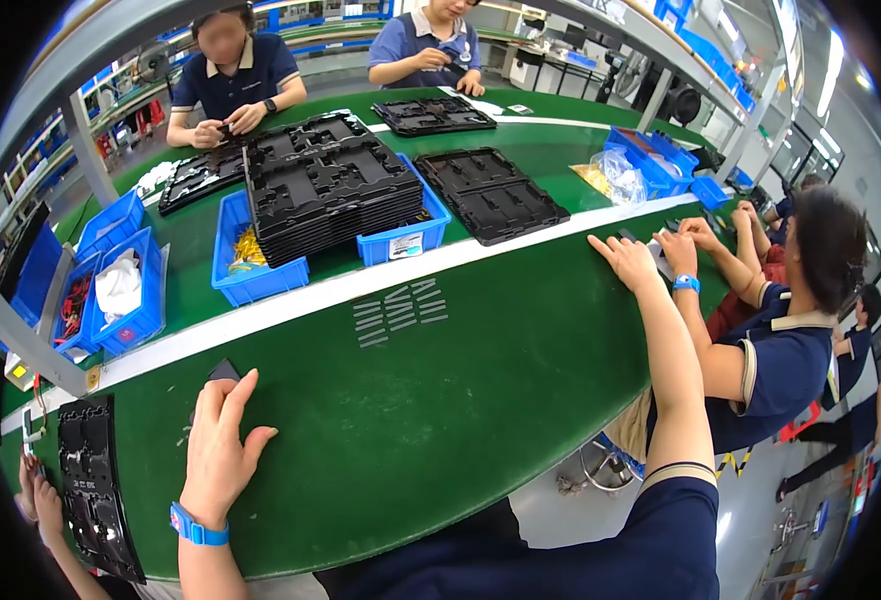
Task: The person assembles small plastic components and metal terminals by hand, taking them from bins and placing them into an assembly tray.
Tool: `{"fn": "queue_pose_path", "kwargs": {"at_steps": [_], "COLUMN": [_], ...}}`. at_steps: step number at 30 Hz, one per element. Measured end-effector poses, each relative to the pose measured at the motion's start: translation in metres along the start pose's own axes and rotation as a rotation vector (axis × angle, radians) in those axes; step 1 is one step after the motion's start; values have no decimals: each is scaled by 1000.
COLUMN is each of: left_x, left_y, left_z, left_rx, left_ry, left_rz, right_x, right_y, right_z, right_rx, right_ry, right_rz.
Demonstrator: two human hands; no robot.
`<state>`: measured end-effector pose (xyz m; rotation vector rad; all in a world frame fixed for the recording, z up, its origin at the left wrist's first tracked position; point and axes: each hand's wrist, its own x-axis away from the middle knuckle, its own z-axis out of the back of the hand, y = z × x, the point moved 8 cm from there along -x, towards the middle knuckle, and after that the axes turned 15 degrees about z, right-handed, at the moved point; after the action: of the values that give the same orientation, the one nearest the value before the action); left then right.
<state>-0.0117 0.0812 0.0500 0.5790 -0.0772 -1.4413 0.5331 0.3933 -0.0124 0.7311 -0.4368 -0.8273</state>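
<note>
One dark flat piece (223, 370) is being partly covered by the fingers of the left hand (222, 440), well in from the tabletop's curved near edge. That hand is being held wide, thumb apart from the fingers. The right hand (628, 262) is being held outstretched just short of the white band (460, 256); whether anything is being gripped by it cannot be told. Between the hands, a broad stretch of green tabletop (470, 390) is being bounded by the near edge and the band. Near the band, three columns of thin grey strips (400, 310) are being displayed, too small to be counted surely. Beyond it, one stack of black trays (330, 195) is being supported by two blue bins (260, 287); across the table, two co-workers (230, 75) are being seen.
</note>
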Motion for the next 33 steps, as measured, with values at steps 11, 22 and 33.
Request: {"fn": "queue_pose_path", "kwargs": {"at_steps": [11,22,33], "left_x": [3,4,30], "left_y": [23,17,54], "left_z": [-12,-3,-23], "left_rx": [109,191,115], "left_ry": [-81,29,-303], "left_rz": [-112,-153,-358], "right_x": [-17,10,-100], "right_y": [-88,-322,-166], "right_z": [183,418,240], "right_rx": [-628,-819,-1400], "right_ry": [126,786,359], "right_rz": [354,986,136]}}
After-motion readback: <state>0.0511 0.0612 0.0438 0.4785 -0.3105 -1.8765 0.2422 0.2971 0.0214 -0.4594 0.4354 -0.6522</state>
